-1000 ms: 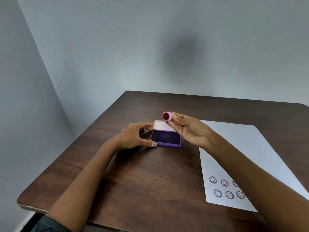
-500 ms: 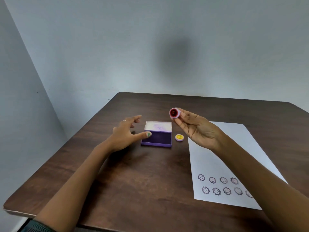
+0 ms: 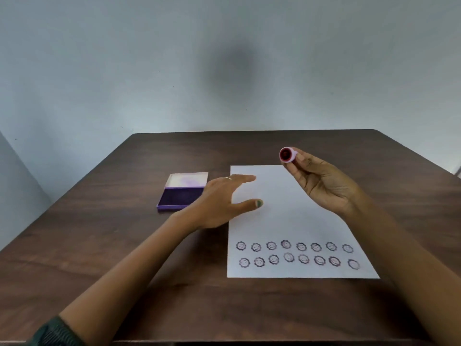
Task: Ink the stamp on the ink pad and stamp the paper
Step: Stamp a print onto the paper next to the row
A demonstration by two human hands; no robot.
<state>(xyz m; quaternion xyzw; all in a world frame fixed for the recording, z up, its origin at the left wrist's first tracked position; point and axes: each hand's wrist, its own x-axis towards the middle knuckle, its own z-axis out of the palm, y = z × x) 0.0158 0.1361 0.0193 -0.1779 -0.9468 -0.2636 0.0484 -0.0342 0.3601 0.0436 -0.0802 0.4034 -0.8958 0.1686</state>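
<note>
Since half a second ago our left hand (image 3: 219,203) has left the ink pad's side and swung over toward the paper (image 3: 287,213), and our view has turned so the whole sheet now lies before us; the small yellow cap seen beside the pad then is no longer visible, perhaps hidden under the left hand. Our left fingers are spread wide and hold nothing, thumb and forefinger reaching over the sheet's near-left edge, we judge in order to pin it flat for the press. Our right hand (image 3: 321,183) is raised above the far part of the sheet with its fingertips pinched narrowly on the stamp (image 3: 287,154), whose round dark face is turned toward us and away from the paper, likely so we can check the ink before turning it down. Behind the left hand's knuckles sits the ink pad (image 3: 183,193), open, its pale lid tipped back and its dark purple bed facing up; the hand overlaps its near right corner in our view. Below both palms, toward us, two rows of smiley prints (image 3: 295,253) fill the sheet's near end, so the bare stretch under the right fingers is where a fresh print fits. Nothing stands between stamp and paper on the wooden table (image 3: 124,245) except our own left fingers at the margin.
</note>
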